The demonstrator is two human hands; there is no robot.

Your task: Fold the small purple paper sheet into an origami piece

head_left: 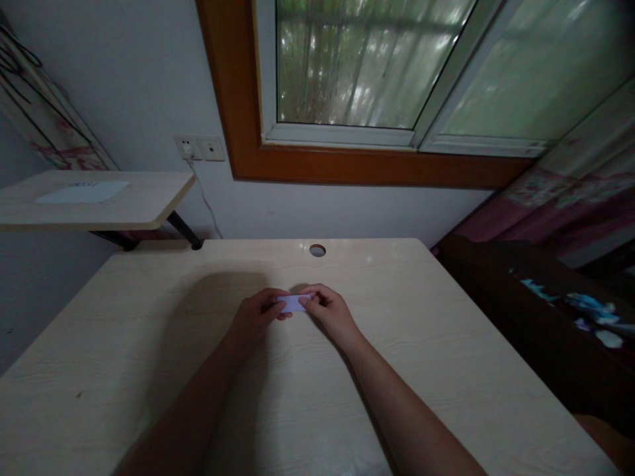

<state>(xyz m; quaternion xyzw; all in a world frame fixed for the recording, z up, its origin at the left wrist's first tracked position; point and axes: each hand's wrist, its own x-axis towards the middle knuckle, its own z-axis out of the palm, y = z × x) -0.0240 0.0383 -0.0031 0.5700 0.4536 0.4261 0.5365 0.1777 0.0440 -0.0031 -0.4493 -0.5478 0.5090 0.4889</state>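
A small pale lavender rectangle of what looks like folded paper (292, 304) is held between my two hands, over the far middle of the wooden desk (397, 317). My left hand (256, 314) pinches its left end, thumb on the near face and fingers curled behind. At the other end, my right hand (330, 309) grips it with the thumb on top and the fingers bent round the back. Its middle stays visible between the thumbs. Whether it touches the desktop I cannot tell.
Beyond the hands, a round cable hole (317, 250) sits near the desk's back edge. A raised shelf (163, 198) at the left carries a sheet of paper (82, 192). A white cord (206, 198) hangs from a wall socket (187, 148). Dark furniture with scattered items (590, 307) stands right.
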